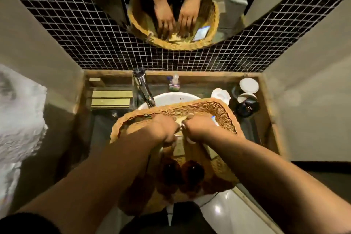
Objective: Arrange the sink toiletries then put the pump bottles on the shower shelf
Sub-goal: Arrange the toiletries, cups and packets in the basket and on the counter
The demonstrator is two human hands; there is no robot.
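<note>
A woven wicker basket (226,114) rests over the white sink basin (171,97). Both my hands are inside it, side by side. My left hand (167,129) and my right hand (197,129) press down among small flat packets of toiletries (179,148); the fingers are curled and partly hidden, and what each grips is unclear. Two dark amber pump bottles (182,173) stand in the near end of the basket, under my forearms. A small white-and-blue tube (214,119) lies by the basket's right wall.
A chrome tap (143,87) rises left of the basin. A small clear soap bottle (174,81) stands behind it. White cups (248,85) and a dark container (247,108) sit at right. Gold boxes (111,99) lie at left. A mirror hangs above, white towels at far left.
</note>
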